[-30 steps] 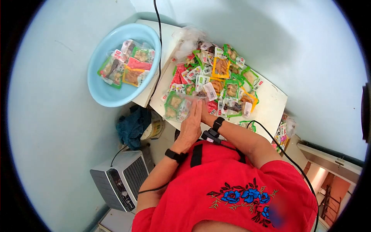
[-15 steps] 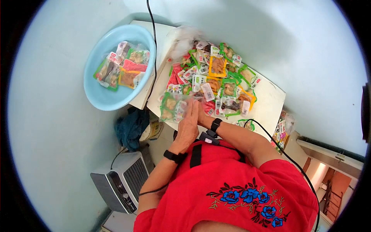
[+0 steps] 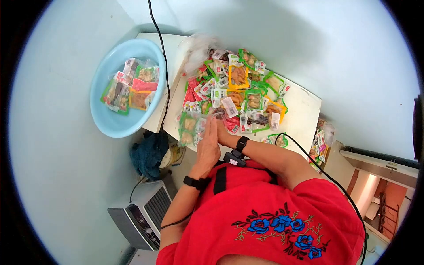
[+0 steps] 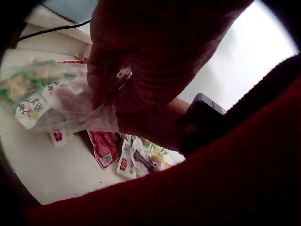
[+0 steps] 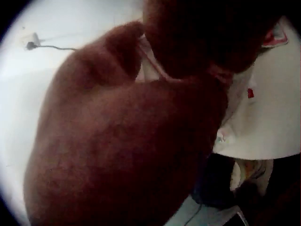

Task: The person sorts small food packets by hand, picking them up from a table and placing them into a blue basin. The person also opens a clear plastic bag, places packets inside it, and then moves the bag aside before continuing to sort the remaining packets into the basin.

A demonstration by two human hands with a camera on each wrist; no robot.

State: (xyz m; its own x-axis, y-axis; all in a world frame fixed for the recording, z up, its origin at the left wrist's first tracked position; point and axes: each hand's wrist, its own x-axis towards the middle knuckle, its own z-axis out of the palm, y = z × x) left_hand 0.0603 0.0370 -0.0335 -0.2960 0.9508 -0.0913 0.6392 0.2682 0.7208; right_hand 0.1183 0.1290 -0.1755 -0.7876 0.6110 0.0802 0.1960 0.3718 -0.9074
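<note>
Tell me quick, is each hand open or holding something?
Left hand: closed, gripping the clear plastic bag.
Right hand: closed, gripping the same bag.

Downward head view and close wrist views share the hands (image 3: 208, 143).

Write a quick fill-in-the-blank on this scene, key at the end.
The left hand grips a bag of packets edged in ____. The basin is light ____. The shirt bears embroidered blue ____. Each wristband is ____.

Missing words: green; blue; flowers; black.
</note>
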